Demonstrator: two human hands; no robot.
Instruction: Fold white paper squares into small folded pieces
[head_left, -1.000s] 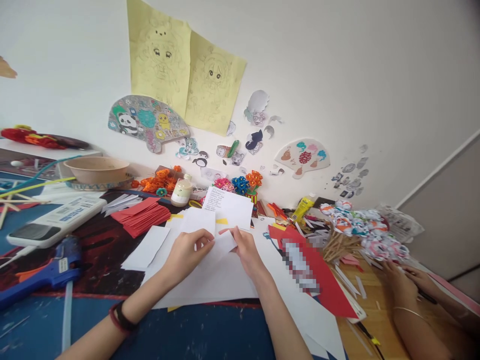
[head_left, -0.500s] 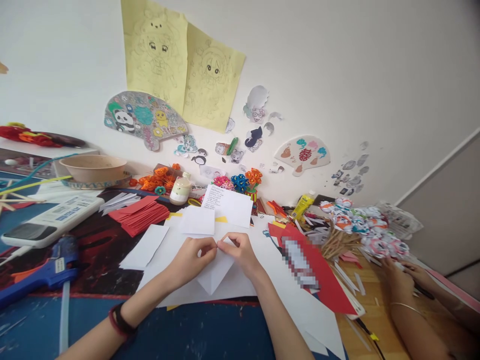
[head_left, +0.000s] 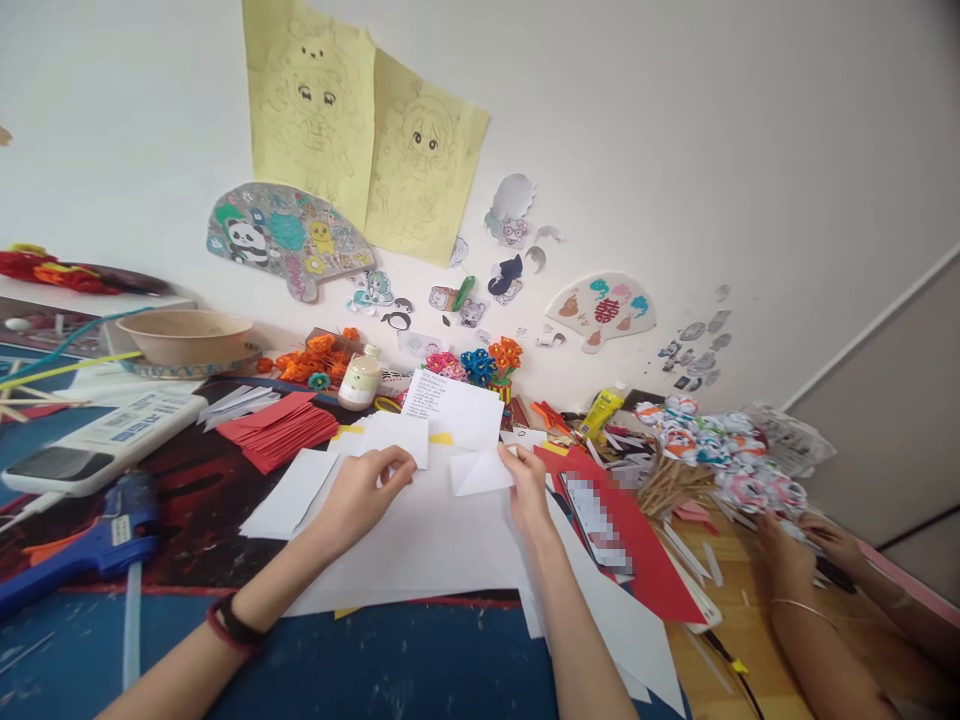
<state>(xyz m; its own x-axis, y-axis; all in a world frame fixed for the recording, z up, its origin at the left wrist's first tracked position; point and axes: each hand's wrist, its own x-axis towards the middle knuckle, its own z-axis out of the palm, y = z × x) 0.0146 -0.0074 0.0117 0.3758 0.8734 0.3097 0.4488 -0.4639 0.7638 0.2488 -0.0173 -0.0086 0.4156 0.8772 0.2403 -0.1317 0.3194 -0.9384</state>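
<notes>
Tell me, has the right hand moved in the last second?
Yes. The right hand has gone right with the folded paper, away from the left hand and up to the red sheet.

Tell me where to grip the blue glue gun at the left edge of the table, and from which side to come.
Take the blue glue gun by its handle, the thick blue part near, probably coming from above. It lies flat on its side on the dark mat, so the handle's broad face is up and bare. The left hand is nearer than the right hand.
</notes>
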